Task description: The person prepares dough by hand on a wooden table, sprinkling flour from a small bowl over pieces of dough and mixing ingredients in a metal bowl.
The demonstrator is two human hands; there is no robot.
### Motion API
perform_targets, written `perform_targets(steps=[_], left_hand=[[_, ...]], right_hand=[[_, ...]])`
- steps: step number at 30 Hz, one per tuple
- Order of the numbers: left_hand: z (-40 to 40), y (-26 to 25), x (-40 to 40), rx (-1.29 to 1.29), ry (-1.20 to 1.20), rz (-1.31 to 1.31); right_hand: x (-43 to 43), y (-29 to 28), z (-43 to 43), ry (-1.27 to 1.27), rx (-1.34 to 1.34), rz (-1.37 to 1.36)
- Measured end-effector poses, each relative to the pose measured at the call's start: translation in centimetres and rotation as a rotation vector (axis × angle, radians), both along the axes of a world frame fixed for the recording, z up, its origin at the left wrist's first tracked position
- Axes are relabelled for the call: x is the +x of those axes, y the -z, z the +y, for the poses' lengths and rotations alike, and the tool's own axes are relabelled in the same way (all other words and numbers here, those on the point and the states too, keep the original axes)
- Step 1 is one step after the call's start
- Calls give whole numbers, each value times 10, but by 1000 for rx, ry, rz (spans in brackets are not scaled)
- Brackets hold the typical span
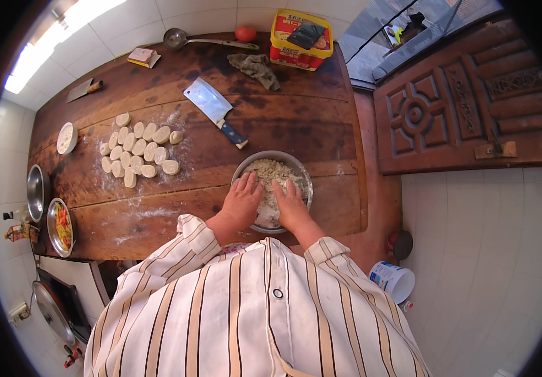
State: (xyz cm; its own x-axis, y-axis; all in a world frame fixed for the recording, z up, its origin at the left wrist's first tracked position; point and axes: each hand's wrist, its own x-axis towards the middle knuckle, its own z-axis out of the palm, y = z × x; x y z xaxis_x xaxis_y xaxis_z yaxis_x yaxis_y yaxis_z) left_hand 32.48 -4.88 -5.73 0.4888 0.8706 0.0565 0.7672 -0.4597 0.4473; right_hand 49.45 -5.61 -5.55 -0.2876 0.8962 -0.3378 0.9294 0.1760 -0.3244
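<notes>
A metal bowl [309, 184] stands near the front edge of the wooden table, holding a crumbly flour mixture [267, 169] with loose white flour among it. My left hand [243, 197] reaches over the bowl's left side, its fingers lying on the mixture. From the right, my right hand [293, 207] dips into the same bowl, thumb and fingers spread and touching the flour. Neither hand grips anything that I can see. Behind the bowl lies a cleaver [213, 106] with a dark blue handle. Several cut dough pieces [138, 147] rest on floured wood to the left.
On the wooden table [299, 113] are a white bowl of flour [67, 138], a metal bowl [38, 193], a dish of cut vegetables [60, 227], a scraper [82, 90], a ladle [205, 41], a tomato [245, 33], a cloth [254, 68] and a red-yellow tub [299, 54]. A carved wooden door [469, 99] stands right.
</notes>
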Motion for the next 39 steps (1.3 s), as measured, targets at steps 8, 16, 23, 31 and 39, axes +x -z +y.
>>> perform_targets(steps=[8, 16, 23, 31, 39], left_hand=[[23, 17, 22, -203, -40, -29], [42, 8, 15, -356, -129, -176], [31, 24, 11, -314, -101, -321], [35, -3, 16, -479, -187, -333], [35, 20, 11, -515, -100, -346]], right_hand=[[7, 27, 25, 148, 35, 316], [2, -11, 33, 238, -58, 318], [4, -14, 25, 220, 38, 557], [8, -11, 28, 277, 75, 579], [16, -2, 25, 195, 156, 642]])
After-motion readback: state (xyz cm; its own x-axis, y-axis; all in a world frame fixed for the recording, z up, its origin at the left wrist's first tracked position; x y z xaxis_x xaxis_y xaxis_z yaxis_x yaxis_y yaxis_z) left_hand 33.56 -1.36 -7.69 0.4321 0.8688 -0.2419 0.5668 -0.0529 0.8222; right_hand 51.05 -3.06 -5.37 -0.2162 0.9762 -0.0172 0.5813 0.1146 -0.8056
